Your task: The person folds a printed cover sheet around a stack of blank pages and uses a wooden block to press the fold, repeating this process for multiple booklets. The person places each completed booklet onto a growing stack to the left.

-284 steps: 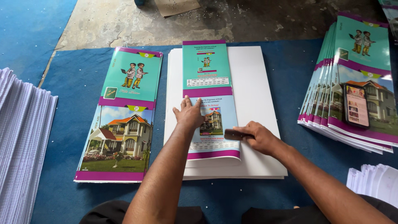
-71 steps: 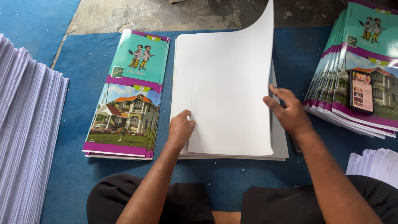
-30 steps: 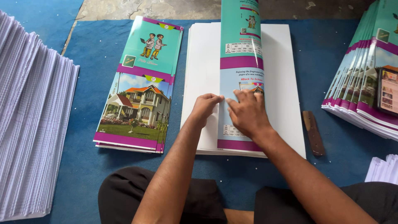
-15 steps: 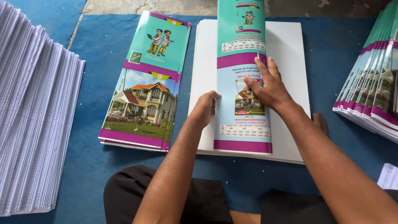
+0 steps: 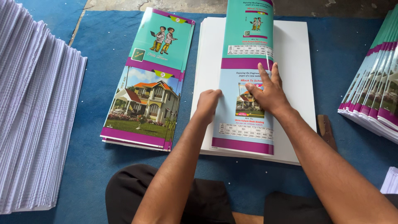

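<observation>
fingers (image 5: 265,76) of the right hand (image 5: 267,93) are spread flat on a folded printed cover sheet (image 5: 246,103), while the left hand (image 5: 207,103) is curled at its left edge; whether that edge is pinched cannot be told. the sheet is laid along the middle of a white paper block (image 5: 296,62), its far end curling up. a small pile of flat covers (image 5: 149,83) lies to the left; many more covers (image 5: 373,91) wait at right, so much appears left to be done.

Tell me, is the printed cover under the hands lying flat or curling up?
Partly curled: the printed cover lies flat under the right hand, its far end rising.
</observation>
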